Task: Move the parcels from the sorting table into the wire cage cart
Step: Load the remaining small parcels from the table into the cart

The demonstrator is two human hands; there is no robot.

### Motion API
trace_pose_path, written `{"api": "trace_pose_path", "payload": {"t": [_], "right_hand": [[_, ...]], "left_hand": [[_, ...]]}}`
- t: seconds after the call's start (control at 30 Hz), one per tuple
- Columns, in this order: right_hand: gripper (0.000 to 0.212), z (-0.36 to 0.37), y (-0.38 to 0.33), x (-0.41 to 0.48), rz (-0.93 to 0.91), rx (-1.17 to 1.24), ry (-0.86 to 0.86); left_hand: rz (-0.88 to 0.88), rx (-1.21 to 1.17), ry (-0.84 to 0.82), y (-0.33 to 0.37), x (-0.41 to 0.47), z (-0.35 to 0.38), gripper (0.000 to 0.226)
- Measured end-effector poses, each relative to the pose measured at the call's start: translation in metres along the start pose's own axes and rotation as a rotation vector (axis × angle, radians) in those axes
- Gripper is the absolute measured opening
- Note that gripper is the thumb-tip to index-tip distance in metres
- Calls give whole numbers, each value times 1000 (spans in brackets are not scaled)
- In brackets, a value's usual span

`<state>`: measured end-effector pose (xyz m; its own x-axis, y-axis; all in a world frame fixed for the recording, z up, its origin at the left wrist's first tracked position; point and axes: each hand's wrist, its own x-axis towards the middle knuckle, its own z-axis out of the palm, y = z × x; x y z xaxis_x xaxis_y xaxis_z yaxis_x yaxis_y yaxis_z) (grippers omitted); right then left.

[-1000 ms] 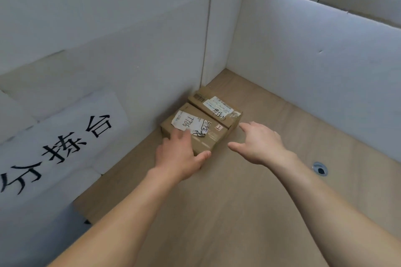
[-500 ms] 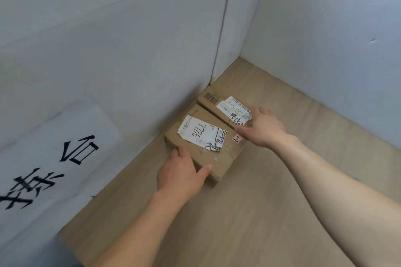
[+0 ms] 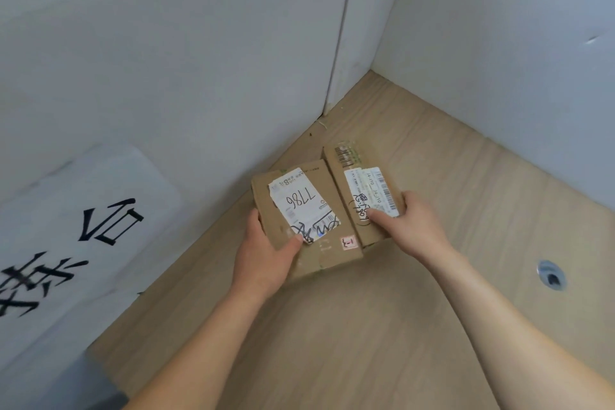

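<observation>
Two flat cardboard parcels lie side by side over the wooden sorting table (image 3: 349, 326). The left parcel (image 3: 309, 243) bears a white label with "7786". My left hand (image 3: 266, 253) grips its near left corner, thumb on top by the label. The right parcel (image 3: 361, 190) carries a barcode label. My right hand (image 3: 411, 226) holds its near right edge, thumb on the label and fingers round the side. Both parcels look pulled away from the wall and slightly raised. The wire cage cart is out of view.
White partition walls (image 3: 499, 60) enclose the table at the back and right, meeting in a corner. A white sheet with black characters (image 3: 83, 236) hangs on the left wall. A round metal grommet hole (image 3: 551, 276) sits in the tabletop at right.
Both hands reached the parcels and took hold of them. The parcels have come away from the left wall toward me and turned a little.
</observation>
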<state>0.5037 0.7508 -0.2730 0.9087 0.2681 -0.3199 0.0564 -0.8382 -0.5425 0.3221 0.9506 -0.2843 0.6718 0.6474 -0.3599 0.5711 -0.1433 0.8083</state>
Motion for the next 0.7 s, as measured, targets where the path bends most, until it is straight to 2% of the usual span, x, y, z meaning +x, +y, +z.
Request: {"api": "trace_pose_path", "payload": {"t": [0.13, 0.3, 0.47, 0.7], "right_hand": [[74, 8, 17, -31, 90, 393, -29], [57, 16, 37, -58, 189, 708, -119], [55, 14, 46, -79, 185, 856, -136], [53, 0, 49, -105, 82, 976, -166]], "left_hand": [[-72, -165, -63, -23, -8, -1, 77], [-35, -355, -193, -37, -25, -7, 93], [22, -434, -258, -39, -37, -12, 97], [65, -549, -219, -38, -71, -21, 99]]}}
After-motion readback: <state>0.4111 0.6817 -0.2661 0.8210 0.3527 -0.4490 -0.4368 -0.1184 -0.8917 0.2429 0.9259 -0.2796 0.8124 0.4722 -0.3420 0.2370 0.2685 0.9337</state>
